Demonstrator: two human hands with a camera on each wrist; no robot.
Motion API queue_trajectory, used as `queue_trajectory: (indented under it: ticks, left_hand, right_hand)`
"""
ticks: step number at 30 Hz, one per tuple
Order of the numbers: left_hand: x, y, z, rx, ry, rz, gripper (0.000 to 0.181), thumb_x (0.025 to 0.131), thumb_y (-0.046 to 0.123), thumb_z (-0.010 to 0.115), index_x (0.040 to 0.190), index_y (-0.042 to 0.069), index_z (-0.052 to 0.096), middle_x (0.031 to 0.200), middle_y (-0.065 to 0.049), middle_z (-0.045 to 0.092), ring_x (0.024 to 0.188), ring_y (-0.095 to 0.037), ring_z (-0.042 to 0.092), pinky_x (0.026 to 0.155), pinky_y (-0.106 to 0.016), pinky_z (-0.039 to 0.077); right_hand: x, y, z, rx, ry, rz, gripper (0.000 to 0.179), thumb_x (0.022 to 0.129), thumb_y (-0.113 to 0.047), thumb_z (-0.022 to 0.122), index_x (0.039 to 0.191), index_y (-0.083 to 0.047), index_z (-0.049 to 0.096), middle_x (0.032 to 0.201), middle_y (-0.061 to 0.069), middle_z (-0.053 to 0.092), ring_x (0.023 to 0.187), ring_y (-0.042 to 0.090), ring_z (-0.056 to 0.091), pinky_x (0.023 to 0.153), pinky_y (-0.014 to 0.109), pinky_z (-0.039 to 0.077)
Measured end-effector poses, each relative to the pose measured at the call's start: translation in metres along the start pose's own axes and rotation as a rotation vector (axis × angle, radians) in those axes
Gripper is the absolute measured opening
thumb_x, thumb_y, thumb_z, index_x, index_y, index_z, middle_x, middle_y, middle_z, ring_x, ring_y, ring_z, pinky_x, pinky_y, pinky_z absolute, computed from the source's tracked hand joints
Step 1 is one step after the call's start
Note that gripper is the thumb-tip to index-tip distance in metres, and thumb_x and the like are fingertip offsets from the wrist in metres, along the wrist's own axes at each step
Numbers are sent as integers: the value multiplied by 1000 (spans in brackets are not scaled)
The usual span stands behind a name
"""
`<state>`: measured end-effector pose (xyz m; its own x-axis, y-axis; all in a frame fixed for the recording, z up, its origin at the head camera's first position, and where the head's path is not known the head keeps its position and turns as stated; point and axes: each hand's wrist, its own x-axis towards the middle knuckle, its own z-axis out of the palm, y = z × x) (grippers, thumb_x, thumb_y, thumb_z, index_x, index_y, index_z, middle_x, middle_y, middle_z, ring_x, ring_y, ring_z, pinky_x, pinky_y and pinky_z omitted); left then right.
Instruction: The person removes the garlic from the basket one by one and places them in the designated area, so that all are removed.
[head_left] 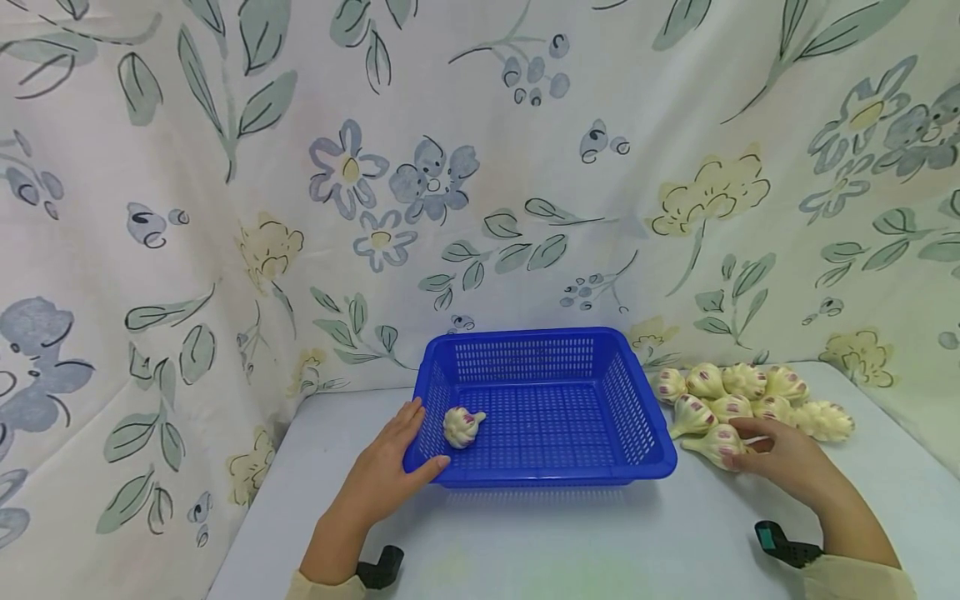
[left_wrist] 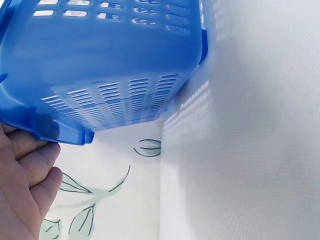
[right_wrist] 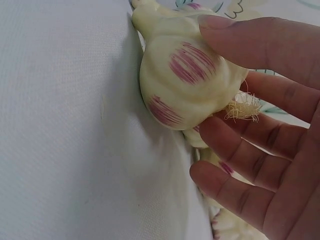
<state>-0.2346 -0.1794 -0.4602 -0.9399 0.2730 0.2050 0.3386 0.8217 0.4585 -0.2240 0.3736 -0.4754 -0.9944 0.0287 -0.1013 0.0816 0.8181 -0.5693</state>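
A blue plastic basket (head_left: 540, 477) with slotted walls stands on the white table, and one garlic bulb (head_left: 461, 427) lies inside at its left. My left hand (head_left: 386, 467) rests against the basket's left front corner, thumb by the front rim and nearly straight fingers along the left side. In the left wrist view, fingers (left_wrist: 42, 162) touch beneath the rim. To the right of the basket, my right hand (head_left: 787, 458) holds a purple-streaked garlic bulb (right_wrist: 185, 75) between thumb and fingers, at the front of the pile. Its dry roots point toward the palm.
Several more garlic bulbs (head_left: 745, 381) sit in rows close to the basket's right wall. A flowered cloth (head_left: 525, 167) hangs behind the table (head_left: 540, 550). Black devices are strapped on both wrists.
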Motion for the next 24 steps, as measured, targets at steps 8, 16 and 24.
queue_trajectory:
  ticks: [8, 16, 24]
  left_hand:
    - [0, 1, -2, 3, -6, -2, 94, 86, 73, 53, 154, 12, 33, 163, -1, 24, 151, -25, 22, 116, -56, 31]
    - [0, 1, -1, 1, 3, 2, 90, 87, 65, 59, 154, 11, 33, 163, -3, 25, 150, -27, 24, 115, -57, 31]
    - [-1, 2, -1, -5, -1, -4, 87, 88, 59, 63, 154, 11, 33, 163, -2, 24, 150, -27, 23, 115, -57, 31]
  right_hand:
    - [0, -2, -1, 6, -5, 13, 84, 80, -51, 76, 138, 4, 50, 122, 29, 61, 101, 34, 63, 69, 42, 55]
    - [0, -3, -1, 5, 0, 14, 82, 80, -49, 77, 137, 4, 50, 122, 29, 61, 101, 35, 63, 69, 42, 55]
    - [-1, -2, 0, 15, 8, -4, 80, 81, -46, 78, 137, 5, 51, 121, 28, 62, 101, 34, 64, 69, 41, 54]
